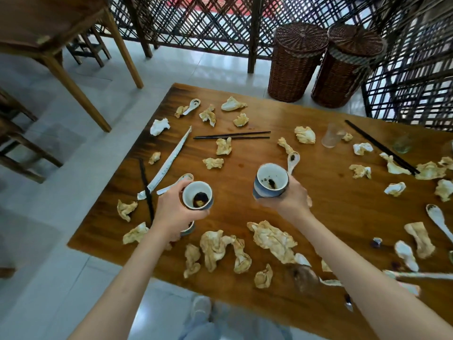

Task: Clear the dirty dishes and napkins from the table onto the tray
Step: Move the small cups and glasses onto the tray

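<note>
- You are holding a dirty cup (pixel 197 195) in your left hand (pixel 171 212), above the tabletop's (pixel 318 217) left edge.
- Your right hand (pixel 289 196) is gripping another cup (pixel 270 184) farther in, mouth tipping toward you.
- No tray is showing.
- The chopsticks (pixel 231 136), lying left to right, are waiting beyond both hands.

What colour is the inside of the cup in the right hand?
White, with dark brown dregs, inside the blue-grey ceramic cup held by the right hand; head view.

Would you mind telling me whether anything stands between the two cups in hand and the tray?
That cannot be judged: no tray is in view. The left hand and right hand each hold a cup above the napkin-strewn table, with nothing touching them.
</note>
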{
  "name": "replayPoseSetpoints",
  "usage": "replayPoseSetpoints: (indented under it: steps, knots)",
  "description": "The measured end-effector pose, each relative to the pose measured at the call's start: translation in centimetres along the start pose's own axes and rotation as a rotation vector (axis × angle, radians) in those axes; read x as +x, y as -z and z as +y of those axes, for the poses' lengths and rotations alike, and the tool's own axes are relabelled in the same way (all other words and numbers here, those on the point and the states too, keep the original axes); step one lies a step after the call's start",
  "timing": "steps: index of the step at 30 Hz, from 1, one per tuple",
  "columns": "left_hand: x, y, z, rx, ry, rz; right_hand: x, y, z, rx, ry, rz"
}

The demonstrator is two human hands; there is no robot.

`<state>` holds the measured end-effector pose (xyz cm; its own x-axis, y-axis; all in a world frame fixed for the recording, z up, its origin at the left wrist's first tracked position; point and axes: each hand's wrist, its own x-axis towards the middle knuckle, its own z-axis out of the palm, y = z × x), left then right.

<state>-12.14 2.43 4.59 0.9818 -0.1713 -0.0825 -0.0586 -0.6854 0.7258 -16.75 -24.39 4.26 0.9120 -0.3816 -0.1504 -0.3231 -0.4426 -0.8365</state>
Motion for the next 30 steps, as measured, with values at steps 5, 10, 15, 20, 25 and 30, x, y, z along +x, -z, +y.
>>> replayPoseSetpoints:
  steps: [5,10,15,20,25,30]
  knots:
    - [-1.0,2.2,-4.4,0.031,0.013,-0.056,-3.6,-3.8,-2.0,-0.008,-0.072,0.037]
    - [-1.3,3.3,-6.8,0.019,0.037,-0.095,-6.4,-6.0,-3.7,0.022,-0.099,0.041]
    - [-1.1,2.5,-7.2,-0.006,0.029,-0.150,-7.2,-6.5,-4.5,0.028,-0.093,0.036]
    - [-0.4,1.9,-7.5,-0.002,0.020,-0.169,-7.6,-6.4,-4.5,0.009,-0.080,0.077]
    - [-0.1,1.8,-8.1,-0.021,-0.028,-0.186,-7.8,-6.3,-3.9,0.007,-0.114,0.121]
    - [-0.2,1.7,-8.6,-0.003,-0.087,-0.171,-8.0,-6.5,-3.0,0.040,-0.115,0.125]
